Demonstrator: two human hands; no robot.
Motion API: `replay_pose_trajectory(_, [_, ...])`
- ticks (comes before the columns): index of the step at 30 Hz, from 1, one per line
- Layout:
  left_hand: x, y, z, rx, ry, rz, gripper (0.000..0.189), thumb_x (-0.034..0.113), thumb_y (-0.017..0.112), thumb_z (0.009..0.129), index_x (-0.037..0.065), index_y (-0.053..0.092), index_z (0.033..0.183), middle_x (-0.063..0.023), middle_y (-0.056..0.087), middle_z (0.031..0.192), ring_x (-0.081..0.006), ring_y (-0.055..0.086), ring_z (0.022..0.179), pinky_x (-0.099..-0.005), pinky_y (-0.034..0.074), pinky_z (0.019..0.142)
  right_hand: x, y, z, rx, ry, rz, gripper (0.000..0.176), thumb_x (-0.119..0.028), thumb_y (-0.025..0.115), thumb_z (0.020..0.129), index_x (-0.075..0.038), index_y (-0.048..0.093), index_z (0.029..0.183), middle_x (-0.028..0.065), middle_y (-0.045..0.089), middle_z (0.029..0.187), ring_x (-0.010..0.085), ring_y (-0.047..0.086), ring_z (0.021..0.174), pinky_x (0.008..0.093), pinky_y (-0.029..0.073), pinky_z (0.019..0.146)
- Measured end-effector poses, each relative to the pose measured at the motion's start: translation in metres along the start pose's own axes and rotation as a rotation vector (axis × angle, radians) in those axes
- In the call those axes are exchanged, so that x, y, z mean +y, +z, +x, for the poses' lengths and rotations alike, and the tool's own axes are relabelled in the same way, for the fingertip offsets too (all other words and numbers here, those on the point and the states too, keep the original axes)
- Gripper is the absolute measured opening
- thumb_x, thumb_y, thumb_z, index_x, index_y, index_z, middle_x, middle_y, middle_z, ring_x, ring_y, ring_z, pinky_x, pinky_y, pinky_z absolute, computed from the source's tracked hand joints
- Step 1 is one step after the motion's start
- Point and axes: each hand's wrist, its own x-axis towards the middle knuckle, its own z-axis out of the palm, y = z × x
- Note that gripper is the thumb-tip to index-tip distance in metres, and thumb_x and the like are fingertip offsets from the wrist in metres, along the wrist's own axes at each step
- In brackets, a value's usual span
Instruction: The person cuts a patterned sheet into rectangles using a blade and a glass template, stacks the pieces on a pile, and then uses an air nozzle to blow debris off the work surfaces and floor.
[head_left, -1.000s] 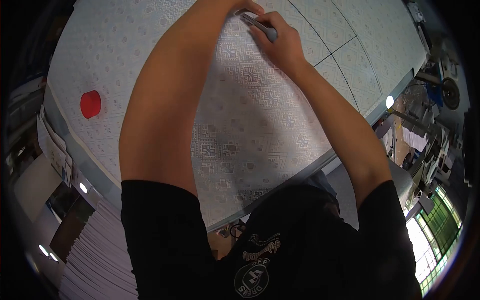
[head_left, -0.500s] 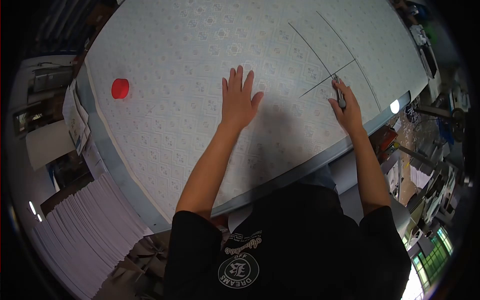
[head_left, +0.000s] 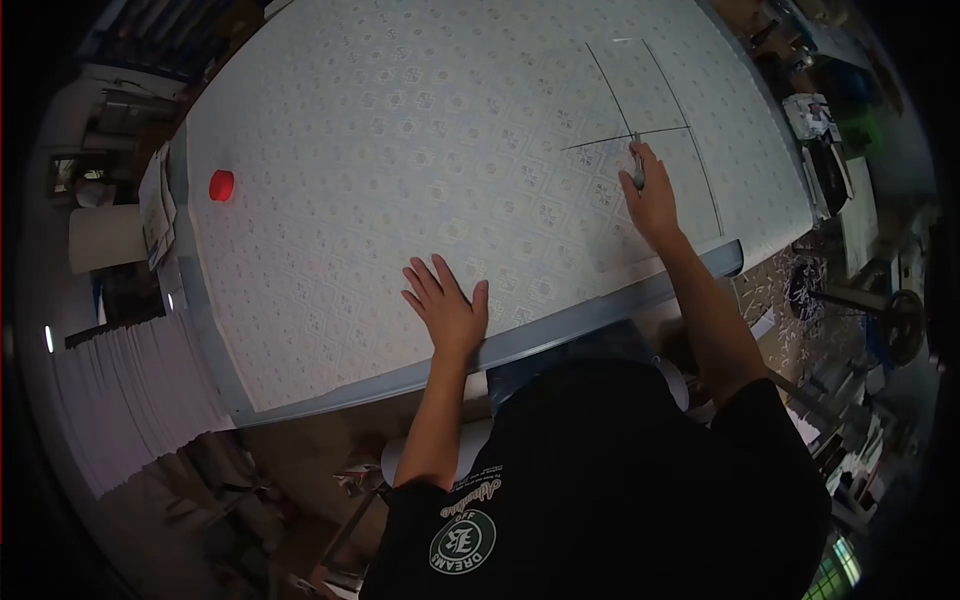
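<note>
A pale patterned sheet (head_left: 340, 230) covers the table in front of me. Near its front edge, my left hand (head_left: 447, 312) lies palm down with fingers spread, holding nothing. My right hand (head_left: 652, 200) is closed around a slim grey metal utility knife (head_left: 639, 172), its tip pointing away from me. That tip sits right where a dark crosswise line (head_left: 595, 143) meets a long dark line (head_left: 610, 85) on the sheet. Another long line (head_left: 672, 85) runs to the right of it. The knife's handle is partly hidden by my fingers.
A red round lid-like object (head_left: 221, 185) rests on the sheet at the left. A grey metal edge (head_left: 560, 328) borders the table's front. Stacked paper (head_left: 140, 400) stands at the lower left. To the right are a handwheel (head_left: 903, 315) and paper scraps (head_left: 800, 285) on the floor.
My left hand has slid back toward the front edge, fingers still spread. My right hand keeps the utility knife near the line crossing. The whole view has shifted and turned.
</note>
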Motion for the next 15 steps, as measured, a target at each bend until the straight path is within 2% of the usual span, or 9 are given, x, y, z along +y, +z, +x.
replay_pose_trajectory(2, [0.036, 0.014, -0.01, -0.042, -0.031, 0.018, 0.092, 0.047, 0.063, 0.091, -0.005, 0.022, 0.155, -0.0369, 0.007, 0.16, -0.0569, 0.001, 0.148, -0.0704, 0.003, 0.115, 0.015, -0.004, -0.003, -0.036, -0.013, -0.001, 0.048, -0.005, 0.066, 0.091, -0.002, 0.049, 0.136, 0.0212, 0.055, 0.138, 0.0406, 0.052, 0.126, 0.0434, 0.04, 0.108])
replay_pose_trajectory(4, [0.073, 0.017, -0.012, -0.065, -0.024, -0.019, 0.09, 0.048, 0.064, 0.091, -0.003, 0.025, 0.155, -0.0383, 0.007, 0.16, -0.0592, 0.0, 0.147, -0.0724, 0.003, 0.113, 0.019, -0.008, -0.004, -0.061, -0.029, -0.01, 0.049, -0.004, 0.066, 0.091, -0.001, 0.048, 0.136, 0.0211, 0.054, 0.139, 0.0413, 0.049, 0.13, 0.0449, 0.037, 0.11])
replay_pose_trajectory(6, [0.105, 0.016, -0.009, -0.185, 0.088, -0.066, 0.088, 0.049, 0.064, 0.09, -0.001, 0.029, 0.154, -0.038, 0.008, 0.159, -0.0585, 0.001, 0.147, -0.0716, 0.003, 0.114, 0.022, -0.009, -0.006, -0.074, -0.036, -0.025, 0.049, -0.004, 0.066, 0.091, -0.001, 0.047, 0.137, 0.0209, 0.054, 0.14, 0.042, 0.046, 0.134, 0.0465, 0.035, 0.113])
replay_pose_trajectory(9, [0.131, 0.024, 0.002, -0.258, 0.272, -0.14, 0.088, 0.049, 0.068, 0.087, 0.004, 0.033, 0.154, -0.0379, 0.012, 0.159, -0.0584, 0.005, 0.147, -0.0711, 0.007, 0.114, 0.023, -0.013, -0.012, -0.05, -0.083, -0.08, 0.053, -0.004, 0.066, 0.09, -0.003, 0.046, 0.139, 0.0247, 0.048, 0.146, 0.0433, 0.046, 0.132, 0.0467, 0.04, 0.108])
replay_pose_trajectory(10, [0.139, 0.025, 0.008, -0.295, 0.371, -0.199, 0.088, 0.048, 0.069, 0.086, 0.006, 0.033, 0.154, -0.0377, 0.013, 0.158, -0.0583, 0.006, 0.147, -0.0709, 0.008, 0.114, 0.022, -0.017, -0.016, -0.084, -0.033, -0.004, 0.053, -0.004, 0.065, 0.091, -0.004, 0.045, 0.141, 0.0224, 0.051, 0.143, 0.0396, 0.048, 0.133, 0.0461, 0.038, 0.111])
replay_pose_trajectory(11, [0.147, 0.028, 0.016, -0.295, 0.389, -0.217, 0.088, 0.048, 0.069, 0.086, 0.006, 0.033, 0.154, -0.0377, 0.013, 0.158, -0.0583, 0.006, 0.147, -0.0709, 0.008, 0.114, 0.023, -0.026, -0.017, -0.12, 0.006, 0.069, 0.054, -0.004, 0.065, 0.093, -0.005, 0.044, 0.142, 0.0202, 0.054, 0.141, 0.0358, 0.05, 0.134, 0.0454, 0.035, 0.114])
replay_pose_trajectory(12, [0.154, 0.033, 0.021, -0.302, 0.458, -0.218, 0.088, 0.048, 0.071, 0.085, 0.007, 0.034, 0.154, -0.0375, 0.014, 0.158, -0.0578, 0.007, 0.147, -0.0708, 0.008, 0.115, 0.027, -0.037, -0.019, -0.117, 0.009, 0.046, 0.054, -0.004, 0.065, 0.093, -0.005, 0.044, 0.142, 0.0202, 0.054, 0.141, 0.0358, 0.05, 0.134, 0.0454, 0.035, 0.114])
replay_pose_trajectory(14, [0.168, 0.04, 0.018, -0.318, 0.506, -0.239, 0.088, 0.047, 0.072, 0.084, 0.008, 0.035, 0.154, -0.0373, 0.015, 0.158, -0.0572, 0.008, 0.148, -0.0707, 0.009, 0.115, 0.031, -0.062, -0.027, -0.158, 0.194, 0.427, 0.054, -0.003, 0.064, 0.093, -0.005, 0.044, 0.143, 0.0177, 0.057, 0.139, 0.0298, 0.058, 0.128, 0.0389, 0.043, 0.108])
replay_pose_trajectory(15, [0.173, 0.042, 0.019, -0.298, 0.512, -0.198, 0.088, 0.048, 0.072, 0.083, 0.009, 0.037, 0.153, -0.037, 0.016, 0.158, -0.0564, 0.009, 0.148, -0.0701, 0.009, 0.115, 0.045, -0.07, -0.032, -0.17, 0.193, 0.418, 0.054, -0.003, 0.064, 0.093, -0.005, 0.044, 0.143, 0.0177, 0.057, 0.139, 0.0298, 0.058, 0.128, 0.0389, 0.043, 0.108])
